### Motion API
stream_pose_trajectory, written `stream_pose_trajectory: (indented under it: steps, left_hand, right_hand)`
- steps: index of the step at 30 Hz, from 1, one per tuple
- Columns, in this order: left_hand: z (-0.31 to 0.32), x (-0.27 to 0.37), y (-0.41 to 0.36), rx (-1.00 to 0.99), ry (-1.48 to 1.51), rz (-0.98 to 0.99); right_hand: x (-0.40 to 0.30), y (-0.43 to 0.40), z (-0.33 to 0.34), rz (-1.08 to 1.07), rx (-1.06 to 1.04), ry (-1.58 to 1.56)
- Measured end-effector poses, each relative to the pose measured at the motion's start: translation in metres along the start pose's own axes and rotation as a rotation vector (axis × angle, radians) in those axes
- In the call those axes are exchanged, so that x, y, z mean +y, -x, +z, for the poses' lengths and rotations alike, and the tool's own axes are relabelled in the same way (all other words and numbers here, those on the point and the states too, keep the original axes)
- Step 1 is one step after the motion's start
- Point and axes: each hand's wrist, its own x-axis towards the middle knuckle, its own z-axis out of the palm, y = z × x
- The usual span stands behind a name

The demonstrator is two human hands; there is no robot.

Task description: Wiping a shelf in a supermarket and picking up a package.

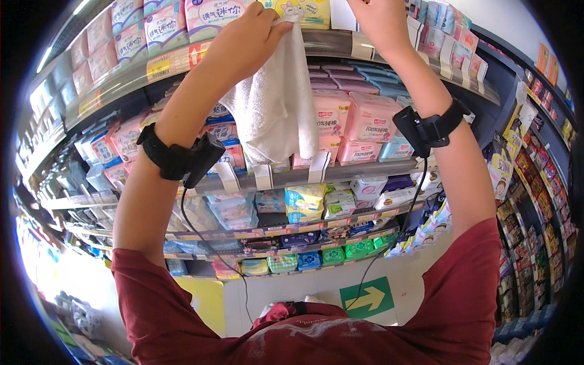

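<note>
A white terry cloth (278, 100) hangs down from my left hand (255, 41), whose fingers pinch its upper end at the top shelf. The cloth drapes over the shelf edge, in front of packs on the shelf below. Beside the hand is a yellow pack (315, 13) with a cartoon rabbit. My right hand (378, 13) is raised at the top edge of the view, near a white card (343, 16); its fingers are cut off, so whether it holds anything cannot be told. Both wrists wear black straps with small cabled devices.
Pink sanitary pad packs (372, 116) fill the second shelf. Price tag holders (319, 166) stick out from its edge (292, 177). Lower shelves carry more packs. Hanging packs (502, 159) are at the right. A green floor sign with an arrow (367, 297) lies below.
</note>
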Motion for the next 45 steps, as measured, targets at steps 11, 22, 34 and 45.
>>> stream_pose_trajectory:
  steps: [11, 22, 34, 45]
  left_hand:
    - [-0.014, 0.018, -0.005, -0.021, 0.239, -0.245]
    - [-0.014, 0.018, -0.001, -0.01, 0.256, -0.256]
    - [-0.013, 0.017, 0.0, 0.05, 0.294, -0.188]
    - [-0.029, 0.01, 0.017, 0.028, 0.319, -0.216]
  right_hand:
    - [0.026, 0.004, 0.023, 0.33, -0.161, -0.353]
    - [0.015, 0.004, 0.027, 0.375, -0.191, -0.286]
    - [0.009, 0.004, 0.016, 0.248, -0.489, -0.098]
    - [-0.012, 0.013, 0.023, -0.007, -0.146, 0.101]
